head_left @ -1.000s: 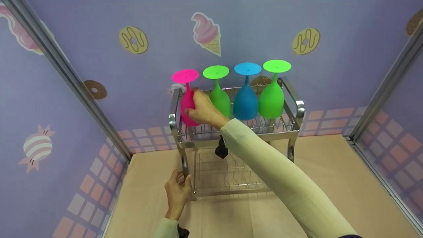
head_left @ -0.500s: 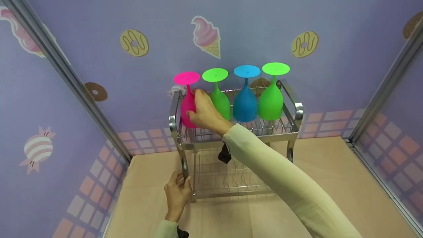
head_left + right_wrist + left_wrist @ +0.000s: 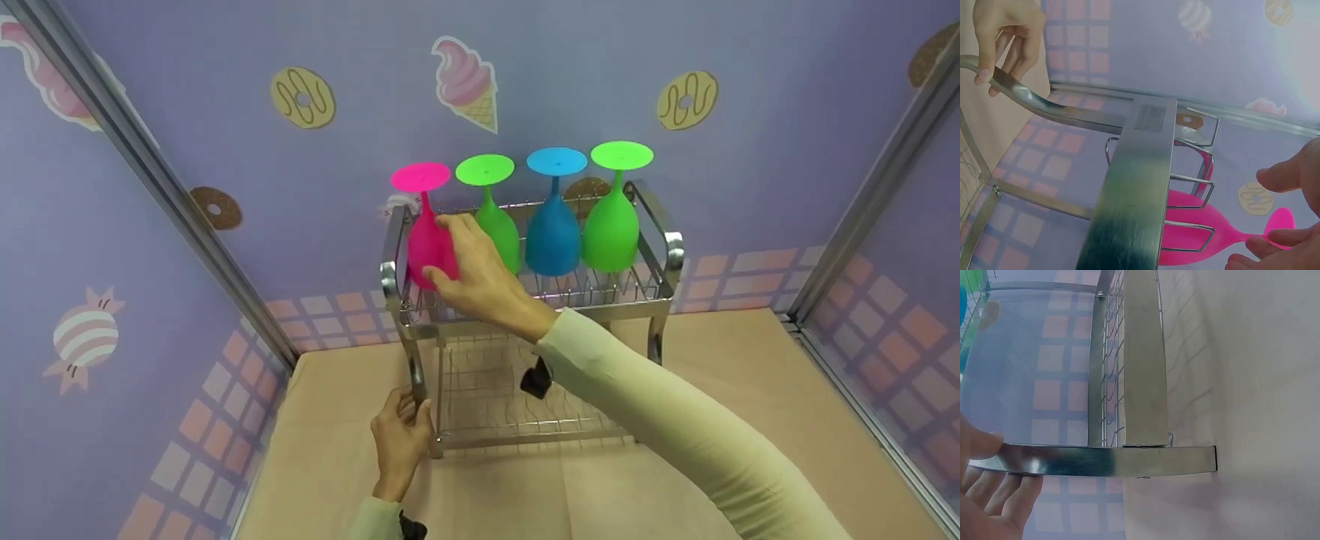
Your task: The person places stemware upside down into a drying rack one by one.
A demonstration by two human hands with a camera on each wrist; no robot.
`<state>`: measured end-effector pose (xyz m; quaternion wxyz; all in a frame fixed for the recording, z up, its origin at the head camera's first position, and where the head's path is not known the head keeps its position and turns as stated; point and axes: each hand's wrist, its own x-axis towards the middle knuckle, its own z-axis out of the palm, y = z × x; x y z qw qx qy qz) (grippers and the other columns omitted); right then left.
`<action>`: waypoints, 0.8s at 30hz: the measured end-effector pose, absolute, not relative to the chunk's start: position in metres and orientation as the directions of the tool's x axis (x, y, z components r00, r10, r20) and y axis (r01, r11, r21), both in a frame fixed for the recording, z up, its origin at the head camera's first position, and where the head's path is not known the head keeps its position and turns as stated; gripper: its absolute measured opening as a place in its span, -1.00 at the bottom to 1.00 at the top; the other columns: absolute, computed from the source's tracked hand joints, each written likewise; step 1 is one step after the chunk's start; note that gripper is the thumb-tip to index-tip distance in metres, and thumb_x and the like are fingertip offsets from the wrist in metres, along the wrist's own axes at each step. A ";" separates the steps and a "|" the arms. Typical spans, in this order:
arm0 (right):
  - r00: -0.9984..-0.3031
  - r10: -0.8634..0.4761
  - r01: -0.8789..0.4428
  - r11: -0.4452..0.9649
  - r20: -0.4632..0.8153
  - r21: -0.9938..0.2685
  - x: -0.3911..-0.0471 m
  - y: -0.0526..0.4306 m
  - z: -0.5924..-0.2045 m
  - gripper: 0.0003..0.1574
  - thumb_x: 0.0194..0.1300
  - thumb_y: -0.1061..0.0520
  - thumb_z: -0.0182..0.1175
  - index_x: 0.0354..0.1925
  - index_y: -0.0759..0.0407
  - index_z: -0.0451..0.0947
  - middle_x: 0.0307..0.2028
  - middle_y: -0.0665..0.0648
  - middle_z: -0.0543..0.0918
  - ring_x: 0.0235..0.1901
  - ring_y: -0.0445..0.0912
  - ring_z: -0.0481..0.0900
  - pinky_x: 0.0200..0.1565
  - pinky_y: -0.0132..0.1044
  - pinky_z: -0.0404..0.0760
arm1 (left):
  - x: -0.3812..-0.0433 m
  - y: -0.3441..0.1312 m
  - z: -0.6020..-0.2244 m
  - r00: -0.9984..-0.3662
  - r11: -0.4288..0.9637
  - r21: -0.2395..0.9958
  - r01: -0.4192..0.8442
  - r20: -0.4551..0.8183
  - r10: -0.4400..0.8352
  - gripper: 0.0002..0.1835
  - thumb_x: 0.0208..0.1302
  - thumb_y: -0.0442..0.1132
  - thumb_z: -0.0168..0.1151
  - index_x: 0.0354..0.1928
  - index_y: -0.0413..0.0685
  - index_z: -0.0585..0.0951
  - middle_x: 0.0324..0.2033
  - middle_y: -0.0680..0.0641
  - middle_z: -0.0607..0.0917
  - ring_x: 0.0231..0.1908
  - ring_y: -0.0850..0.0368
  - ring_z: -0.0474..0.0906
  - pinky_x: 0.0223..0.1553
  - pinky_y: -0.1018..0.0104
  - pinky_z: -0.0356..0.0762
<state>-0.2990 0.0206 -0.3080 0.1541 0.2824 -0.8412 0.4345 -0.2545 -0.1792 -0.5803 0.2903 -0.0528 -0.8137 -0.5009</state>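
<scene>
My left hand (image 3: 403, 446) grips the left front leg of a two-tier metal dish rack (image 3: 630, 309). In the left wrist view, the thumb and fingers wrap that metal leg (image 3: 1072, 460). My right hand (image 3: 484, 274) is beside a pink goblet (image 3: 427, 255), its thumb and fingers spread apart. The right wrist view shows a gap between this thumb and the goblet, with fingers overlapping its stem. The pink goblet stands upside down on the left end of the top tier. Beside it stand a green goblet (image 3: 499, 232), partly hidden by my hand, a blue goblet (image 3: 553, 244) and another green goblet (image 3: 611, 236), all inverted.
The rack stands on a beige-covered table (image 3: 337, 405) near a purple back wall (image 3: 360, 97) with printed sweets. Side walls rise at left and right, with metal corner posts. The rack's lower wire tier (image 3: 495, 390) is partly behind my right forearm.
My right hand has loosened from the pink goblet and drawn back toward me and slightly right. The goblet stays in place, and my left hand keeps its grip on the rack leg.
</scene>
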 end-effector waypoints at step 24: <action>-0.609 -0.373 -0.790 0.368 0.700 -0.490 -0.211 0.091 -0.367 -0.32 0.42 0.23 0.40 0.41 0.30 0.43 0.31 0.19 0.60 0.35 0.01 0.57 0.46 -0.06 0.55 | -0.254 -0.177 -0.579 -0.829 0.490 0.796 0.355 0.510 -0.228 -0.72 0.26 -0.55 0.47 0.00 -0.37 0.67 -0.11 -0.39 0.81 -0.07 -0.35 0.82 -0.07 -0.04 0.85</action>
